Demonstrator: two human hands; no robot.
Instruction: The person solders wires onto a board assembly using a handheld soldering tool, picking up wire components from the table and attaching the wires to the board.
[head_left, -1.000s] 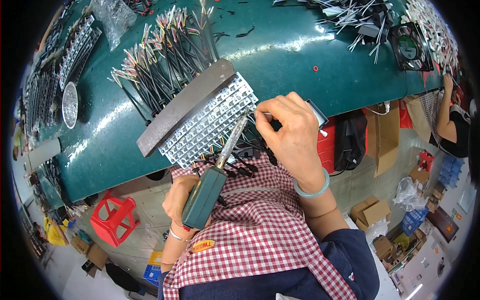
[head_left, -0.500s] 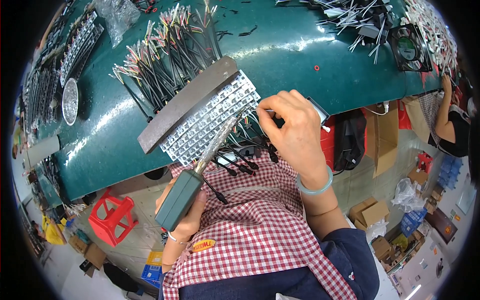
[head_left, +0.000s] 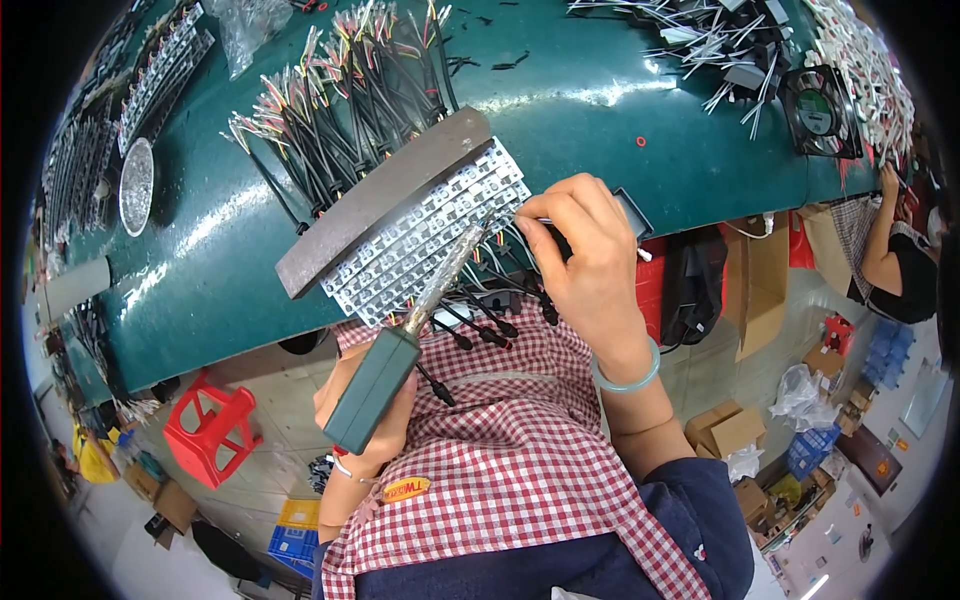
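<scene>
My left hand (head_left: pixel 398 425) is wrapped round the green handle of a soldering iron (head_left: pixel 372 388). Its silvery, wrapped shaft slants up to the right, and the tip is at the white circuit boards (head_left: pixel 415 242), near their right end. Just right of that tip, the thumb and forefinger of my right hand (head_left: pixel 592 265) are pinched on a thin wire, mostly hidden by the fingers. The boards lie in rows dotted with small square parts. A dark grey bar (head_left: pixel 385 200) rests along their far edge. Black cables with plugs (head_left: pixel 487 335) hang from their near side.
Bundles of black cables with stripped coloured ends (head_left: pixel 345 110) lie behind the bar. An oval metal dish (head_left: pixel 137 187) stands left. A black fan (head_left: pixel 820 110) and white cable ties (head_left: pixel 690 50) are at the far right. Below the table edge stands a red stool (head_left: pixel 212 430).
The soldering iron's handle has shifted slightly right and its tip has drawn back a little from my right fingers. My right hand stays pinched in nearly the same place.
</scene>
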